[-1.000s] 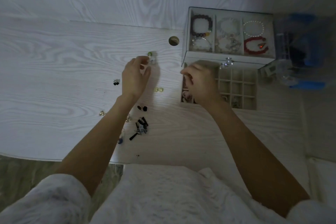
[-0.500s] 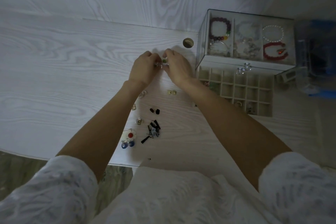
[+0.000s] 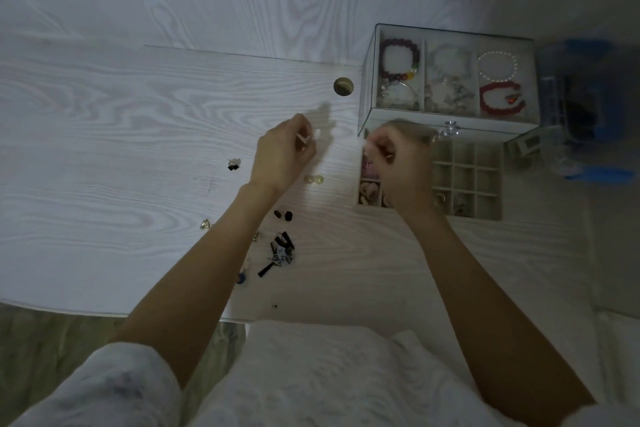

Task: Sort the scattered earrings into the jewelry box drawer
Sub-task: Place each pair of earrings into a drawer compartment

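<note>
A small pale earring (image 3: 313, 136) is pinched in the left hand (image 3: 282, 156) above the table (image 3: 104, 135), another apparently pinched in the right hand (image 3: 401, 166) over the drawer (image 3: 464, 180) — likely for dropping in — rest still scattered by the left forearm.

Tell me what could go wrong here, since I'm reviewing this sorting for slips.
The right hand hovers over the drawer, blurred; a small piece could drop into the wrong cell. The left hand pinches something tiny above the table; it may slip. The left forearm crosses the dark earrings and could sweep them off the near edge.
</note>
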Demonstrator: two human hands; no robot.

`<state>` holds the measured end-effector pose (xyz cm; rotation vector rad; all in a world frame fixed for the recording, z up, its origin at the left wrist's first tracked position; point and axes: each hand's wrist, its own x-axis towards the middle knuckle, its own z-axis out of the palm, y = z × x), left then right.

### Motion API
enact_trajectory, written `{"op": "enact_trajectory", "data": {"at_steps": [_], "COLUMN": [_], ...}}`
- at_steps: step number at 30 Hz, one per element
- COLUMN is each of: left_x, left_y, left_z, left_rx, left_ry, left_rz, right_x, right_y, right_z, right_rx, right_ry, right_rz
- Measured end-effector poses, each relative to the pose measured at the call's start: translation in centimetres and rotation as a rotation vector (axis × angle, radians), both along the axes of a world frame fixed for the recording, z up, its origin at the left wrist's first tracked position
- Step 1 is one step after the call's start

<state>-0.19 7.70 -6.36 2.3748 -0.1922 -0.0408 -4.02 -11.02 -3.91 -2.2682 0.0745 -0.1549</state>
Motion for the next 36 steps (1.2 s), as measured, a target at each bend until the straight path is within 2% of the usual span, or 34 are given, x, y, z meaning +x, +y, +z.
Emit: {"op": "enact_trajectory", "data": {"at_steps": [4, 11, 19, 21, 23, 26, 29, 32, 36], "left_x": [-0.6, -0.2, -1.1, -1.8, -2.8, -4.8, -7.4, -10.6, -15.0], "left_y": [-3.9, -7.8, -6.7, -5.9, -4.6, -1.7, 2.0, 5.4, 7.2], "left_z": [1.4, 0.9, 0.7, 1.2, 1.9, 4.0, 5.6, 5.2, 3.0], "left_rx": [-0.141, -0.09, -0.008, 0.082, 0.2, 0.207, 0.123, 0.108, 0.179], "left_ry": [-0.028, 0.012, -0.019, -0.081, -0.237, -0.36, -0.204, -0.034, 0.103], "left_rz": [-0.048, -0.12, -0.263, -0.295, -0.257, -0.142, -0.002, 0.126, 0.119], "right_x": [0.4, 1.4, 1.2, 0.9, 0.3, -1.6, -4.7, -7.6, -10.6], "right_y": [-1.7, -1.8, -1.5, -1.5, -1.3, -0.7, 0.6, 2.5, 5.5], "right_z": [0.0, -1.6, -2.3, -2.0, -1.3, 0.0, 0.5, -0.4, -2.0], "right_rx": [-0.012, -0.104, -0.248, -0.273, -0.328, -0.385, -0.308, -0.277, -0.279], "right_ry": [-0.054, -0.002, 0.013, 0.045, 0.019, -0.042, -0.066, 0.019, 0.114], "right_rz": [-0.072, -0.072, 0.05, 0.107, 0.15, 0.153, 0.192, 0.311, 0.501]}}
